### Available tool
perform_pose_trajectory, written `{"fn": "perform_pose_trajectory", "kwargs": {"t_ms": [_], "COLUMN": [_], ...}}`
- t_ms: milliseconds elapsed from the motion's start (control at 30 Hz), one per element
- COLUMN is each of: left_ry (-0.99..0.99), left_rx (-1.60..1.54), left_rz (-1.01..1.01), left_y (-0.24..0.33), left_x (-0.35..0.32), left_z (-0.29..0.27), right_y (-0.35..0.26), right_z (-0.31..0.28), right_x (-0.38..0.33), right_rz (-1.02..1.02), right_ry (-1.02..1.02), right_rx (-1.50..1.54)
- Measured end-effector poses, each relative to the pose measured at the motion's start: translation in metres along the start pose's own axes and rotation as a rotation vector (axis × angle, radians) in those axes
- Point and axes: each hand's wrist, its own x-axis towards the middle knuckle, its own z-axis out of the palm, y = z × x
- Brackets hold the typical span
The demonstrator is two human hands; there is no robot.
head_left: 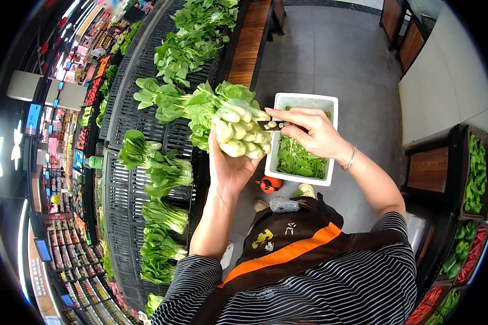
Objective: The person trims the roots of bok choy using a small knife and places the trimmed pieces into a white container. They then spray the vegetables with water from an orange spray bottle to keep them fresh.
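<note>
A bunch of bok choy point(238, 131) rests in my left hand point(226, 172), its pale stem ends turned to the right and its green leaves to the left. My left fingers wrap under and around the bunch. At the stem ends, my right hand point(317, 132) grips a small knife point(264, 125) with a dark blade, thumb and fingers pinched round it. The blade lies against or very near the nearest stems; its handle is mostly hidden by the fingers. Below the knife stands a white foam box point(334, 122) holding loose leafy greens point(298, 157).
On my left, a black slatted shelf point(119, 189) carries several bunches of bok choy point(165, 214) and leafy greens point(192, 49). An orange-red container point(270, 184) sits on the floor by my feet. Crates of green peppers point(476, 173) and red chillies point(476, 246) line the right side.
</note>
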Motion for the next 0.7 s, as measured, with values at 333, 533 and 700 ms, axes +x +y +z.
{"fn": "perform_pose_trajectory", "kwargs": {"t_ms": [333, 533, 700], "left_ry": [0.041, 0.074, 0.106], "left_rx": [0.061, 0.075, 0.072], "left_rz": [0.08, 0.03, 0.067], "left_y": [-0.011, -0.01, -0.015], "left_x": [0.001, 0.001, 0.003], "left_z": [0.009, 0.007, 0.006], "right_y": [0.005, 0.011, 0.01], "right_z": [-0.001, 0.002, 0.003], "right_x": [-0.009, -0.011, -0.011], "right_rz": [0.028, 0.001, 0.058], "right_ry": [0.063, 0.077, 0.061], "right_rx": [0.052, 0.025, 0.047]}}
